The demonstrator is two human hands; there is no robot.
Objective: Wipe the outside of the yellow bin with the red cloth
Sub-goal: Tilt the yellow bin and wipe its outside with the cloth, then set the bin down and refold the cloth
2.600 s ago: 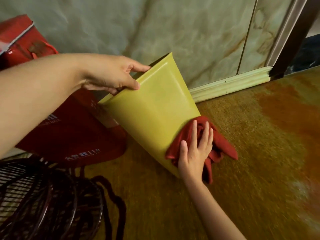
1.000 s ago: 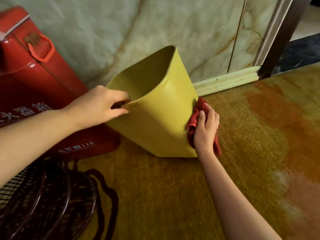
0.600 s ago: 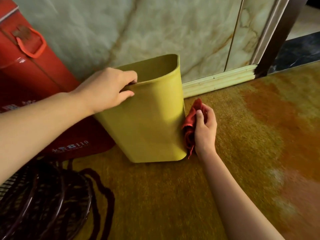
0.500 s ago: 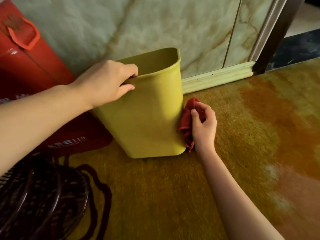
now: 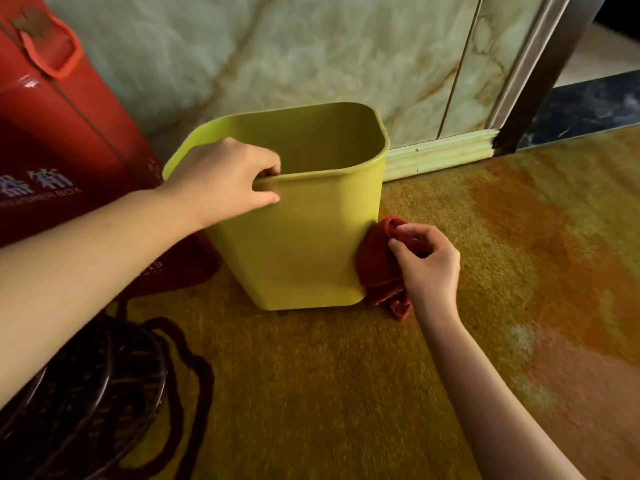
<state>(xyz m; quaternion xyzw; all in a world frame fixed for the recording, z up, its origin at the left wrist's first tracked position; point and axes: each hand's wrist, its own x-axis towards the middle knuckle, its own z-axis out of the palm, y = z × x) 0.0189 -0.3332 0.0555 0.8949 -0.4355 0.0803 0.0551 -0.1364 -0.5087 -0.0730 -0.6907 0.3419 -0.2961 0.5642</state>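
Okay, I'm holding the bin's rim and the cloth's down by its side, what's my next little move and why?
Probably slide the red cloth up the yellow bin's right side. The right hand holds it low against that wall, and the left hand grips the rim, steadying the upright bin.

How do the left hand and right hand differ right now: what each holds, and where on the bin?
The left hand grips the yellow bin at its near rim, fingers hooked inside and thumb outside; the right hand holds the bunched red cloth, not the bin itself. The left hand sits at the top; the right hand is low, by the bin's right side near the base. Both are closed on something, and both act on the same upright bin.
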